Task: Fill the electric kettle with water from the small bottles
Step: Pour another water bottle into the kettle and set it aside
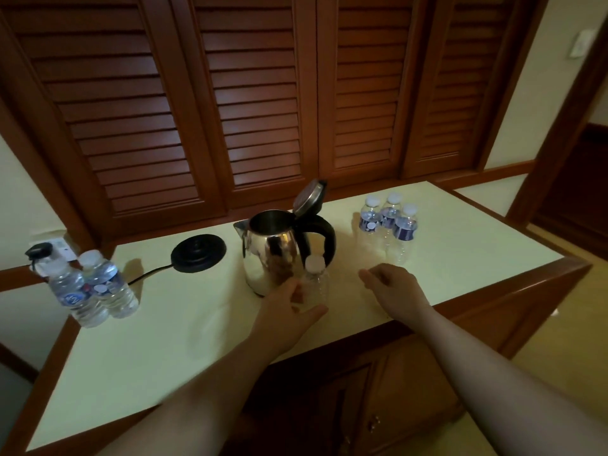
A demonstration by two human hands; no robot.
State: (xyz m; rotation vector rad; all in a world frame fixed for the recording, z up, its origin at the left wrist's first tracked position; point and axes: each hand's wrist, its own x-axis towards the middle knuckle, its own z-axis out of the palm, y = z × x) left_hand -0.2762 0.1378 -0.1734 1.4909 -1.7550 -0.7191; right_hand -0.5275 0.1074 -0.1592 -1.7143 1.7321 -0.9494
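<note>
Probably a hotel room: louvred wooden closet doors [263, 103], kettle [273, 251] and complimentary-looking water bottles [390, 222] on a countertop [164, 340].

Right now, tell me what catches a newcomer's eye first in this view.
The shiny steel kettle stands mid-counter with its lid flipped open, off its black base to the left. Just in front, the left hand grips a capped small bottle, the right hand hovering beside it. Three bottles cluster at the back right, two bottles at the left edge.

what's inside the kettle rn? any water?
Kettle lid is flipped up; only the dark upper inner wall shows. The bottom and any water level are hidden by the rim. Left hand holds a capped bottle beside it.
</note>
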